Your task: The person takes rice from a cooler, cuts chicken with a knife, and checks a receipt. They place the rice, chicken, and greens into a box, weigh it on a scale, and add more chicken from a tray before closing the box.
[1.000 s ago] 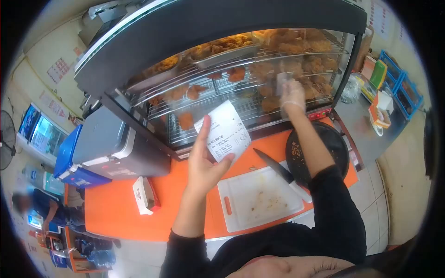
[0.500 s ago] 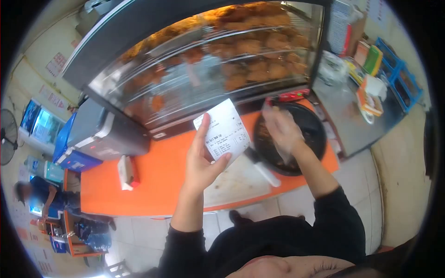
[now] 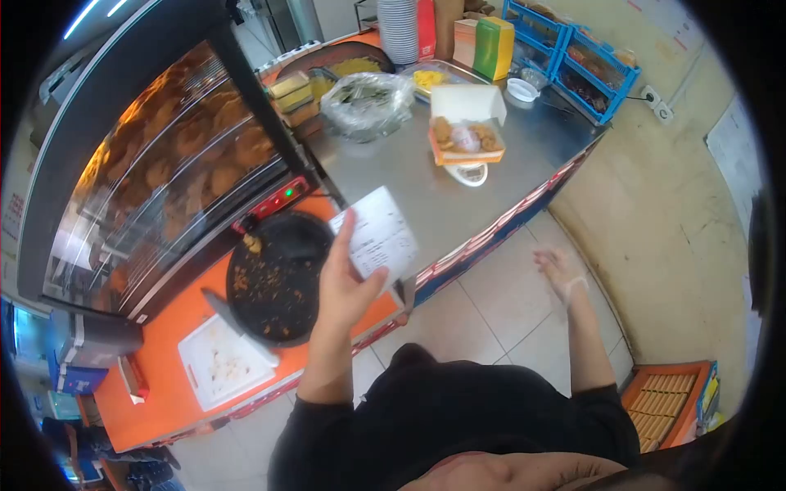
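Note:
My left hand (image 3: 348, 282) holds a white printed receipt (image 3: 378, 235) between thumb and fingers, above the right edge of a round black pan (image 3: 278, 282) with brown crumbs in it. In a clear plastic glove, my right hand (image 3: 561, 272) hangs over the tiled floor with its fingers apart and nothing in it. Left of the pan, a knife (image 3: 233, 317) lies by a white cutting board (image 3: 214, 364). Beyond the receipt, an open box of fried food (image 3: 467, 146) rests on a white scale (image 3: 468, 174) on the metal counter (image 3: 393, 176).
A glass food warmer (image 3: 164, 180) stands at the left. The metal counter bears a plastic bag of greens (image 3: 367, 105), stacked bowls (image 3: 399, 33) and blue baskets (image 3: 585, 74). A wooden slatted rack (image 3: 667, 401) is at lower right; a person (image 3: 90, 438) stands at far left.
The view has turned right, towards the metal counter. My right hand has left the pan and is out to the right over the floor. My left hand still holds the receipt.

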`<state>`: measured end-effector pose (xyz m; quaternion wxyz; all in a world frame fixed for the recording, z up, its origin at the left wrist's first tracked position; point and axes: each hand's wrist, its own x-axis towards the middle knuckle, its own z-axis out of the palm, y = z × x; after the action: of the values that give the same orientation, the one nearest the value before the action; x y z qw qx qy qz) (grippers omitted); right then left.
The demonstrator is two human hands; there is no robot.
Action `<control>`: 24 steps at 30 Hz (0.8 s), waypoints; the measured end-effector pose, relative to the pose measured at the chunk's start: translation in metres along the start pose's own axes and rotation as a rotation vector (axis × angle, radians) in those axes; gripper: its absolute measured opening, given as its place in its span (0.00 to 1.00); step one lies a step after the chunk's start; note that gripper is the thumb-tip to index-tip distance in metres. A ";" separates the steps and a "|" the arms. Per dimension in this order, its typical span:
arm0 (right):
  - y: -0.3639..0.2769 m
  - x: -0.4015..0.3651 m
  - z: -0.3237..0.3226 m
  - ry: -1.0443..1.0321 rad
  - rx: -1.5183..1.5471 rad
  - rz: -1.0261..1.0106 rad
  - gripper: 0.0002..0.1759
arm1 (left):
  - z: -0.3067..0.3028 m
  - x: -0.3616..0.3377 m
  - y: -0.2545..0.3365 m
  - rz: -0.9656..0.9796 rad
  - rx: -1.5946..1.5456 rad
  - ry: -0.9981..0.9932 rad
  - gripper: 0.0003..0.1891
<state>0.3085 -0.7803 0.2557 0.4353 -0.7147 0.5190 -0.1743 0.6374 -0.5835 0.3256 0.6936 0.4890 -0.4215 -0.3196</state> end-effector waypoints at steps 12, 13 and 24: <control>-0.285 0.353 0.058 -0.042 -0.627 -1.118 0.16 | -0.044 0.192 -0.119 0.043 0.106 0.384 0.43; -0.313 0.388 0.075 -0.210 -0.727 -1.034 0.16 | -0.046 0.212 -0.124 0.065 0.144 0.382 0.43; -0.267 0.589 0.241 -0.791 -1.360 -0.897 0.22 | -0.055 0.298 -0.159 -0.045 0.010 0.508 0.45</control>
<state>0.8706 -1.1784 0.2156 -0.0433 -0.9605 -0.0049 0.2750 0.8135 -0.8667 0.2468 0.7674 0.5665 -0.2243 -0.1997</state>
